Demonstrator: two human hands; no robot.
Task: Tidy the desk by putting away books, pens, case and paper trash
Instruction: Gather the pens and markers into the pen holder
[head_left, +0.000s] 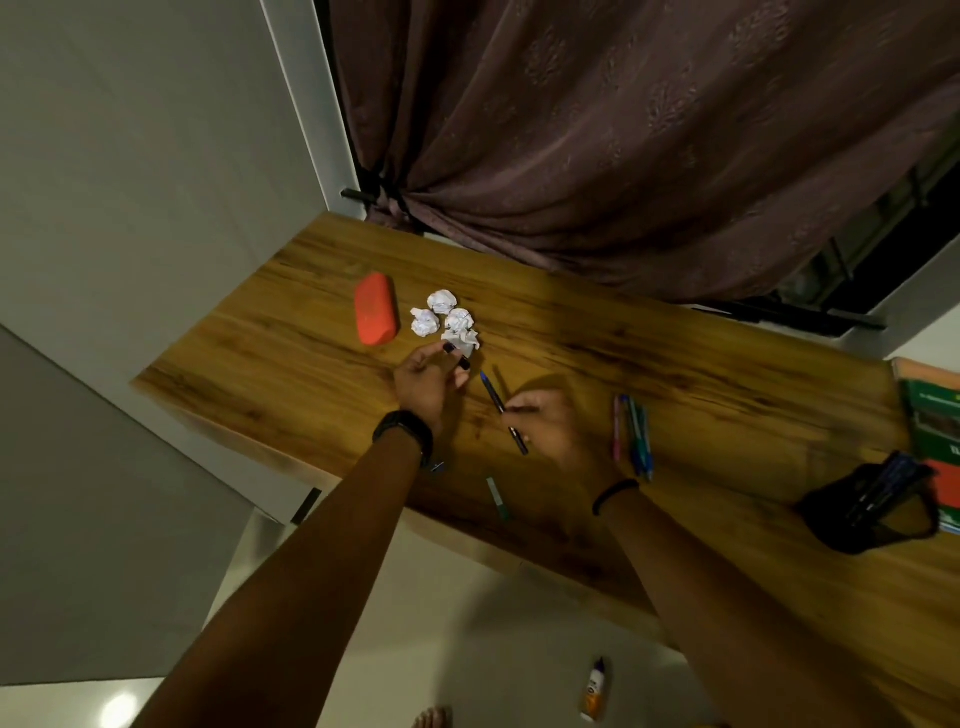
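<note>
Scanning from the left, I am seeing the orange case (376, 316) lying on the desk (675, 374), the crumpled paper balls (442, 318) just beside it. My left hand (426, 382) is hovering loosely curled, grasping nothing, near the closest ball. My right hand (545, 421) is pinching the dark pen (503, 410) at mid-barrel; I judge it light, stiff and slick. More pens (632, 434) are lying further right.

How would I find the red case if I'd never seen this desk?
Start at the wooden desk and look to its far left end, near the wall. The red case lies flat there, just left of the crumpled paper balls. It is the only red, smooth, rounded thing on that side.
</note>
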